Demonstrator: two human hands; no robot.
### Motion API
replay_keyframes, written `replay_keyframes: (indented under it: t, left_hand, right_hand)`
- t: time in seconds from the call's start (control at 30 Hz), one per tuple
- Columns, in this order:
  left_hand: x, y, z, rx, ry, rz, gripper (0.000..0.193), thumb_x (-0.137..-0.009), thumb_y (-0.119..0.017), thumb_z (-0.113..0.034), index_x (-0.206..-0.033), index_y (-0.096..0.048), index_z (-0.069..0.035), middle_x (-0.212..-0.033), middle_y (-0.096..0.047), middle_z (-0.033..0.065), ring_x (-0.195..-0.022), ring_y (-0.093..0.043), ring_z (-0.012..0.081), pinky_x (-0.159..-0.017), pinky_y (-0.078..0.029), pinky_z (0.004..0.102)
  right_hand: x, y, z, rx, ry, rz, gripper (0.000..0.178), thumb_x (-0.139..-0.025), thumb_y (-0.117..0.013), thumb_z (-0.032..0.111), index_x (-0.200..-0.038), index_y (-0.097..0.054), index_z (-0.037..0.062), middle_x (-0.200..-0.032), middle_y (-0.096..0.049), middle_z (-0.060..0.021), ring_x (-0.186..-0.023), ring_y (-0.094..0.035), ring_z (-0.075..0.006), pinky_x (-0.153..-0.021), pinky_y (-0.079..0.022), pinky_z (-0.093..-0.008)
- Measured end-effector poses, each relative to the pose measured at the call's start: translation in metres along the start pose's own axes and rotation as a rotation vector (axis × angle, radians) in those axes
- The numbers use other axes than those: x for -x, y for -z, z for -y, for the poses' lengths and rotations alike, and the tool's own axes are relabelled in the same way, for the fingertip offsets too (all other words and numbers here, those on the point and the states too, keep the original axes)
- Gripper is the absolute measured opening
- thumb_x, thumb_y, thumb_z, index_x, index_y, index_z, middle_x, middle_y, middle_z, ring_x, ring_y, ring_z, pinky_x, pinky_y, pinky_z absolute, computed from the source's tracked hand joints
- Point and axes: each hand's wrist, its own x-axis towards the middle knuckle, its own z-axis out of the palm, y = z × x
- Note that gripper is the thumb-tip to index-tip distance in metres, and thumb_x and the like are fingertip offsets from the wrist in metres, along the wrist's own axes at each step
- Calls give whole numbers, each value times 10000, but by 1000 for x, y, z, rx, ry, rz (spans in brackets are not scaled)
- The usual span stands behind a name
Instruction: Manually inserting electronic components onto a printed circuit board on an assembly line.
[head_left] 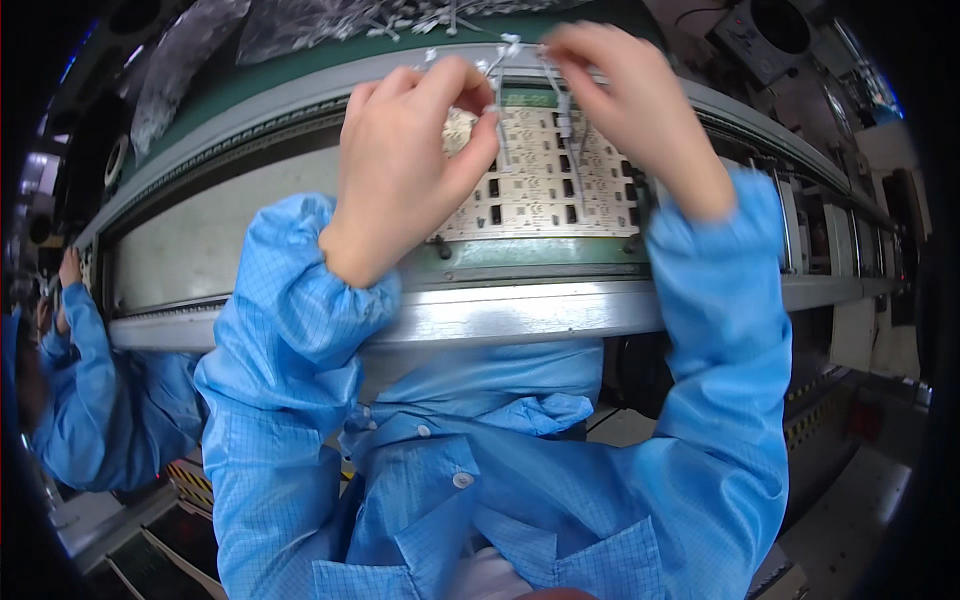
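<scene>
A pale panel of circuit boards with rows of black parts (540,217) lies in a green carrier (540,250) on the conveyor. Over its left part, my left hand (410,160) is closed, thumb and forefinger pinching a thin grey cable (503,140) with white ends. More grey cable (577,165) hangs across the middle of the panel. My right hand (630,95) is above the panel's far right, its fingertips close to small white connectors (510,42) at the far rail. Motion smears these fingers, so their grip is unclear.
Loose white-ended cables (400,22) lie on the green surface beyond the far rail, by clear plastic bags (185,70). A metal rail (520,312) runs along the near side. At the left, another person in blue (110,400) works at the line.
</scene>
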Motion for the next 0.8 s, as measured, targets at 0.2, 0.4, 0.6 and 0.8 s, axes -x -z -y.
replay_keyframes:
  t: [0.2, 0.4, 0.6, 0.8]
  left_hand:
    - [1, -7, 11, -84, 66, 117, 83, -864, -720, -163, -924, -669, -140, -843, -719, -19, -829, -659, 236, -814, -430, 404]
    - [-2, -3, 15, 22, 103, 132, 84, -871, -729, -191, -911, -680, -135, -821, -716, -24, -822, -667, 229, -817, -437, 396]
    - [16, -19, -1, -10, 9, 253, 38, -851, -736, -177, -880, -720, -158, -814, -711, -14, -901, -663, 248, -909, -410, 454]
    - [16, -14, -8, -158, 13, 305, 30, -804, -761, -174, -828, -743, -168, -995, -649, -18, -1050, -554, 264, -937, -365, 480]
  right_hand:
    - [-111, -102, -49, -151, -134, 213, 236, -822, -672, 165, -986, -745, 12, -970, -724, -261, -984, -711, -425, -870, -568, -500]
    - [-129, -129, -33, 40, -323, 220, 255, -844, -639, 142, -1009, -754, -16, -1059, -734, -268, -1027, -717, -429, -906, -567, -513]
    - [-141, -105, -48, -82, -19, -85, 237, -803, -617, 121, -952, -759, 3, -935, -737, -254, -935, -728, -405, -850, -573, -477]
    - [-143, -104, -56, -145, -14, 183, 256, -797, -625, 122, -985, -770, 28, -949, -749, -220, -903, -730, -383, -845, -572, -444]
